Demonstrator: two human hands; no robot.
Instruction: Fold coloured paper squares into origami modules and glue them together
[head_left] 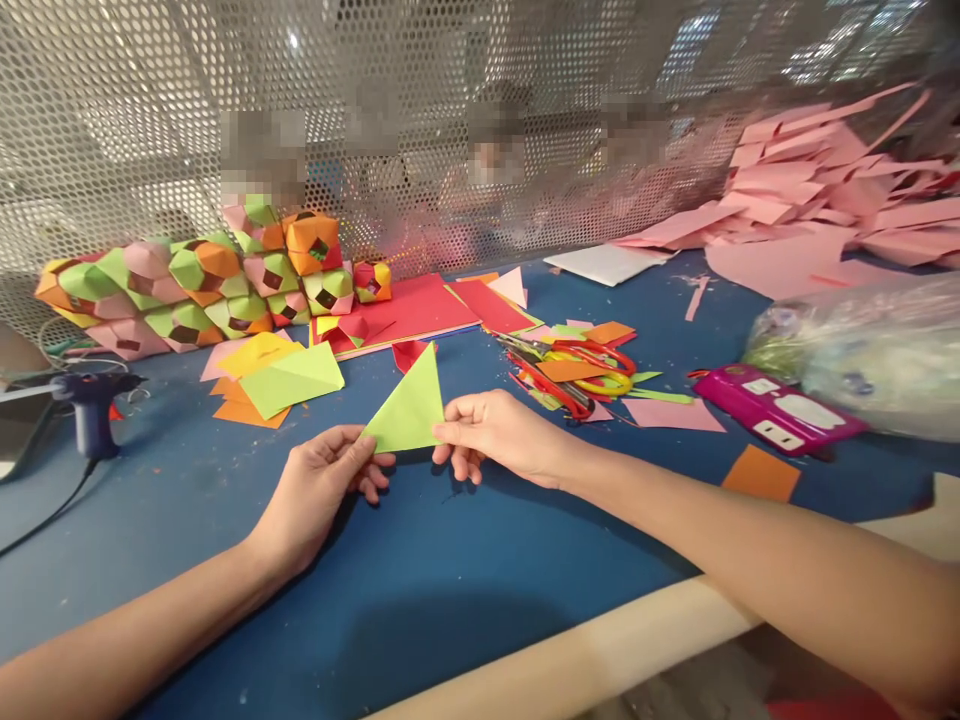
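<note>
A light green paper triangle [411, 408], apparently a folded sheet, is held up over the blue table. My left hand [326, 475] pinches its lower left corner between thumb and fingers. At its right corner, my right hand [491, 435] grips the paper the same way. Just beyond my left hand lie loose green paper sheets [296, 378] over yellow and orange ones. To the right of my right hand, red- and yellow-handled scissors [592, 370] rest among paper scraps.
Folded paper balls [217, 275] are stacked at the back left. A glue gun [94, 410] stands at the left. Pink paper strips [810, 190] pile up at the back right, near a magenta device [776, 408] and a clear plastic bag [877, 350]. A perforated metal screen [420, 130] borders the blue table [465, 590].
</note>
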